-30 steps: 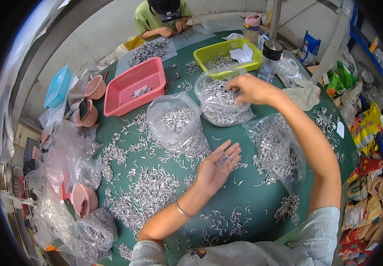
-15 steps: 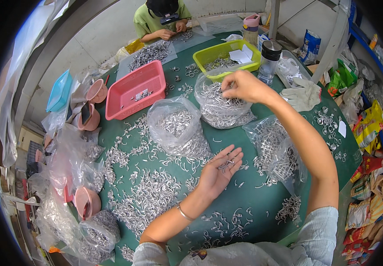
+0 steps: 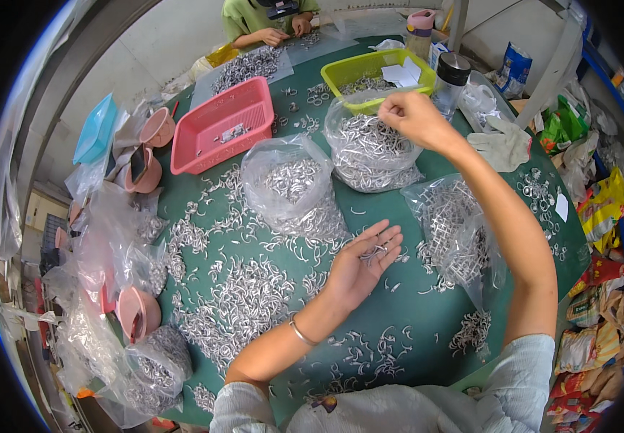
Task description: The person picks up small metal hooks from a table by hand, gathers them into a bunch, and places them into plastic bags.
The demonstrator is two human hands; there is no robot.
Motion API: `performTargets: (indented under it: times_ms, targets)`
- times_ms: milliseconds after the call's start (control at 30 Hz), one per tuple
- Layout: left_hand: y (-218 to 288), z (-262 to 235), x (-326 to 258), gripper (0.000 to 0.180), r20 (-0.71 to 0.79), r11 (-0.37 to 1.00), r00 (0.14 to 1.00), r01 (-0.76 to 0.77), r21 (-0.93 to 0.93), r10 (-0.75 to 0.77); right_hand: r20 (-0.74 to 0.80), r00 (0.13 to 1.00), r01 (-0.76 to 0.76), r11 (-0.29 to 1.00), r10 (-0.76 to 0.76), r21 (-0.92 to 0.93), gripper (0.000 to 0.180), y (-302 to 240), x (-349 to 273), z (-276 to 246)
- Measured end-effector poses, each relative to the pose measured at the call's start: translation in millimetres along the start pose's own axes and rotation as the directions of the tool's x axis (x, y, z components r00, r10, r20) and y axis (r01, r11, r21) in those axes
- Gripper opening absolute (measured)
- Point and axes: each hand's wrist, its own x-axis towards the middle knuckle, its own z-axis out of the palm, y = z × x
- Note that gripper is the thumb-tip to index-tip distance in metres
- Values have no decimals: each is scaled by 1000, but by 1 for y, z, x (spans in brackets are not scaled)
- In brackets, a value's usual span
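My left hand (image 3: 356,270) is palm up over the green table, fingers slightly curled, with a few small curved metal pieces (image 3: 375,254) resting in it. Above the right one of two clear plastic bags, my right hand (image 3: 414,117) has its fingertips pinched together; whatever they hold is too small to make out. That bag (image 3: 377,180) is filled with silvery curved metal pieces. The other bag (image 3: 312,216), left of it and nearer, contains similar pieces. A broad heap of loose curved pieces (image 3: 243,310) covers the table left of my left hand.
A pink basket (image 3: 211,157) and a lime-green basket (image 3: 334,72) stand farther back. On the right lie a bag of grid-like metal parts (image 3: 453,231) and a work glove (image 3: 503,148), near a bottle (image 3: 449,90). Across the table a person (image 3: 243,22) handles small parts.
The whole view has shifted a little, so the table appears higher. My right hand stays pinched over the bag, its fingertips slightly farther from the contents. My left hand still holds its pieces palm up.
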Motion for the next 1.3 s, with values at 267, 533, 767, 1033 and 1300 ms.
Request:
performTargets:
  times_ms: [267, 533, 767, 1033, 1300]
  targets:
    - [-1, 2, 0, 40, 30, 999, 1000, -7, -41, 8, 239, 951, -299, 768, 195, 566, 14, -13, -51, -22]
    - [5, 21, 3, 42, 130, 966, 991, -8, -258, 43, 271, 956, -242, 830, 114, 503, 11, -40, -106, -1]
    - [6, 3, 9, 35, 99, 965, 995, 1, -261, 26, 92, 995, -68, 910, 33, 410, 14, -35, -67, -18]
    - [3, 7, 9, 35, 18, 969, 999, 31, -244, -27, 389, 918, 64, 939, 78, -339, 60, -12, -5, 6]
    - [-3, 5, 8, 33, -35, 978, 999, 24, -208, -32, 200, 979, -80, 975, 38, 206, 31, -15, 10, 37]
